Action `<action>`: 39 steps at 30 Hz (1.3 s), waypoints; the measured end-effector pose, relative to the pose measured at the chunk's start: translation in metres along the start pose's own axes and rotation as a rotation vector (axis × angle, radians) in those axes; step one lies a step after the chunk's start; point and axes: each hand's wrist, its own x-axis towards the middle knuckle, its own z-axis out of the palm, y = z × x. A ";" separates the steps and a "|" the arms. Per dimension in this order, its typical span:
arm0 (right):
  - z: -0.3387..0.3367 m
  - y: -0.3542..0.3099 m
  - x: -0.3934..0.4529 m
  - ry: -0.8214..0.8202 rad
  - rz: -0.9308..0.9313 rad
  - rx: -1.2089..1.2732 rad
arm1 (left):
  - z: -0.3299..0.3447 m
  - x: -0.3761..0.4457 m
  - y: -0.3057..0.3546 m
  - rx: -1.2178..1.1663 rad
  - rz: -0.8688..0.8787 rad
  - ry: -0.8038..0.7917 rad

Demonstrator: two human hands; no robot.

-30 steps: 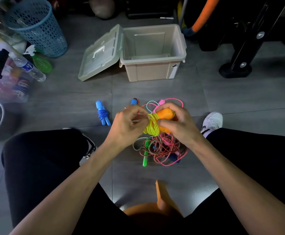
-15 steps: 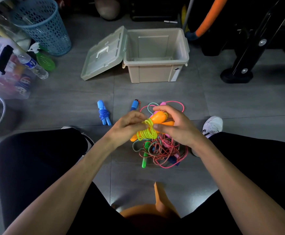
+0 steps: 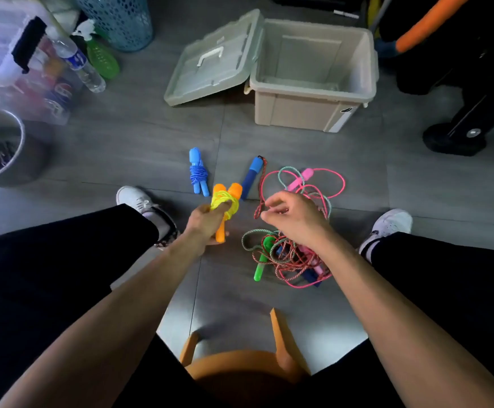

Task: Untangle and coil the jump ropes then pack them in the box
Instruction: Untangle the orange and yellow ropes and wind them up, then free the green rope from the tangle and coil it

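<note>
Grey tiled floor [image 3: 140, 148], left hand [image 3: 207, 220] gripping coiled yellow rope [image 3: 225, 203] with orange handles, right hand [image 3: 294, 219] loosely curled, holding nothing, above tangled ropes [image 3: 293, 254], open box [image 3: 313, 92] beyond, blue coiled rope [image 3: 198, 173] nearby

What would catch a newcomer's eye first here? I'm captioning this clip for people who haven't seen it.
The bright tangle of ropes on the grey floor, pink, red and green cords knotted together under the right hand. Beside it, the left hand grips a coiled yellow rope with orange handles. Beyond them the beige box stands open and empty, lid leaning at its left.
</note>
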 end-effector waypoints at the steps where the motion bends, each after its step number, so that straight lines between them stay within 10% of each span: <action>1: 0.005 -0.002 0.005 -0.035 -0.003 -0.020 | -0.003 0.012 -0.005 -0.033 -0.031 0.028; 13: 0.070 -0.013 0.123 -0.156 0.133 -0.127 | -0.056 0.156 0.004 -0.302 -0.003 0.257; 21: 0.097 0.005 0.153 -0.218 0.148 -0.227 | -0.066 0.214 -0.002 -0.076 0.056 0.234; 39: 0.043 0.128 -0.021 -0.041 0.386 0.000 | 0.044 0.057 -0.104 0.461 0.301 -0.034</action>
